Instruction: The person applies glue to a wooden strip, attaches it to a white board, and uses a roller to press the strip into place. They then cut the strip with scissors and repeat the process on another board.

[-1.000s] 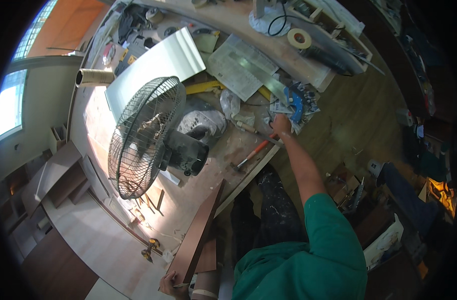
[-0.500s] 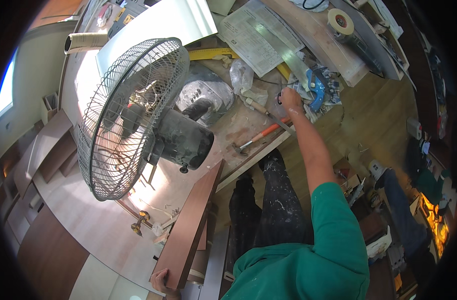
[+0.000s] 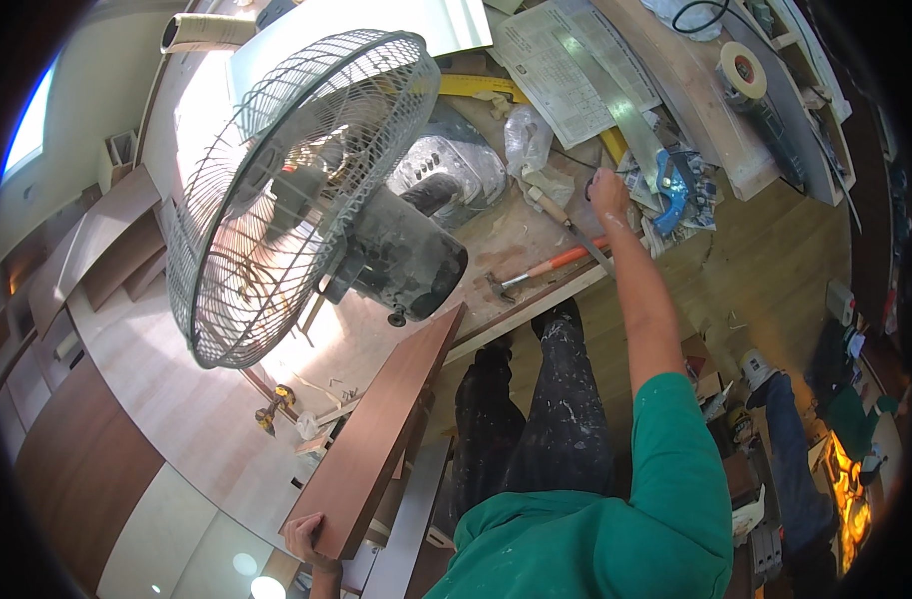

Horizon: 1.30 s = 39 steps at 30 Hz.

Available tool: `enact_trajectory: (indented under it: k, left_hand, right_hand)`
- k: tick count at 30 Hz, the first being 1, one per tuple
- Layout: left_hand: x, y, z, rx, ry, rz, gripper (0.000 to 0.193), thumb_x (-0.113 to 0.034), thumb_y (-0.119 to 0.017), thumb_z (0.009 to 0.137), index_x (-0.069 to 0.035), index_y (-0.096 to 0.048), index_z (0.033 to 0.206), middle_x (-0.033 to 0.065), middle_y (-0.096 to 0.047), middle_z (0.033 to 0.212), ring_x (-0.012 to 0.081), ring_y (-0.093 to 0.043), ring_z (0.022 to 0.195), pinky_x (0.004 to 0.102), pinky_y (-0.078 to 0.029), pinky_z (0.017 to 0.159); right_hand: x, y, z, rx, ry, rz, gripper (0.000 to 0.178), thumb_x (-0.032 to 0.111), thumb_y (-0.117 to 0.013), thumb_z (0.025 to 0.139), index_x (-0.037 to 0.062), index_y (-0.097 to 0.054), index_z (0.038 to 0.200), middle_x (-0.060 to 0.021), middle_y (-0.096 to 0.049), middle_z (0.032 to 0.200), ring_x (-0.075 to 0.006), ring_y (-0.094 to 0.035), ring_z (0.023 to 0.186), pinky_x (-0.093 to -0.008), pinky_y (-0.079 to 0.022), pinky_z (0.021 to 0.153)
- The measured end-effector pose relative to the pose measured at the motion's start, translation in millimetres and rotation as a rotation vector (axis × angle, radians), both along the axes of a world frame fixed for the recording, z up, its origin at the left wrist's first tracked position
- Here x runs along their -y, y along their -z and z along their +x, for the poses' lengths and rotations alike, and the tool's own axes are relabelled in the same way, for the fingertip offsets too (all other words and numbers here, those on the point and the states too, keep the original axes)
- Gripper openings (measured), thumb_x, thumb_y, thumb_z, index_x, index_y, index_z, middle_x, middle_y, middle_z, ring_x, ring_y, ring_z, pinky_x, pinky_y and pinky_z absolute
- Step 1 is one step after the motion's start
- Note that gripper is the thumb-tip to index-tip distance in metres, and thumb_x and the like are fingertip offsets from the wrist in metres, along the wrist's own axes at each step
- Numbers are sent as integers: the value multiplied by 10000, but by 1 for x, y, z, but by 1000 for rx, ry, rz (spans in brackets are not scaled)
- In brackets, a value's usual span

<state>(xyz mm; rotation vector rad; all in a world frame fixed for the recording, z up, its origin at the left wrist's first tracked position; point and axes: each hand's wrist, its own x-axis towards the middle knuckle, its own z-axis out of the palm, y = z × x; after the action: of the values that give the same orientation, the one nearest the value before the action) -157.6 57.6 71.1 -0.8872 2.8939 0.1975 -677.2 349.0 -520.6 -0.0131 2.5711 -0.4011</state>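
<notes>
Workbench (image 3: 531, 245) with wooden box (image 3: 841, 150), contents unclear; left hand (image 3: 304, 534) on brown board (image 3: 376, 429)

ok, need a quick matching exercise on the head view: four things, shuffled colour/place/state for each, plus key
Things:
1. left hand
2. claw hammer
3. cordless drill
4. fan

Descriptions:
A. yellow and black
B. round and wire-caged
C. at the near end of the brown board
D. orange-handled

Pairs: 1-C, 2-D, 3-A, 4-B
</notes>
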Motion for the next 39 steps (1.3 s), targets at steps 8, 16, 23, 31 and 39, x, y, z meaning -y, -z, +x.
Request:
enact_trajectory:
  k: [8, 16, 23, 31, 39]
  left_hand:
    - [-1, 0, 7, 22, -35, 6, 351, -387, -703, 851, -47, -636, 901, 100, -689, 792, 274, -635, 700, 388, -485, 671]
    - [4, -1, -8, -14, 52, 13, 367, -417, -690, 866, -55, -644, 899, 93, -688, 781, 271, -627, 685, 387, -481, 652]
    - [8, 3, 13, -29, 24, -49, 364, -426, -697, 869, -67, -647, 896, 87, -684, 777, 268, -621, 677, 384, -472, 639]
    - [-2, 2, 1, -103, 99, -10, 566, -618, -745, 811, -72, -656, 927, 73, -661, 782, 279, -621, 699, 394, -474, 648]
    - [11, -20, 13, -212, 262, 145, 478, -301, -846, 679, -78, -665, 1060, 49, -648, 834, 242, -651, 790, 386, -508, 703]
  right_hand:
    - [4, -1, 18, -150, -47, -209, 215, 217, -761, 850, 49, -646, 919, -171, -658, 1001, -401, -655, 948, -504, -536, 805]
    - [10, -38, 73, -26, -324, -341, 309, 219, -747, 856, 68, -576, 1064, -191, -674, 964, -423, -664, 921, -520, -539, 798]
    - [14, -22, 91, 107, -99, -265, 351, 176, -691, 846, 44, -559, 1144, -265, -689, 1029, -469, -668, 931, -557, -520, 840]
    - [-9, -172, 129, 142, -363, -586, 179, 181, -735, 815, 17, -672, 851, -190, -693, 874, -390, -681, 880, -470, -512, 764]
    - [70, -467, 242, 257, -599, -934, 440, 136, -885, 739, 67, -703, 1134, -52, -638, 949, -185, -632, 870, -341, -517, 804]
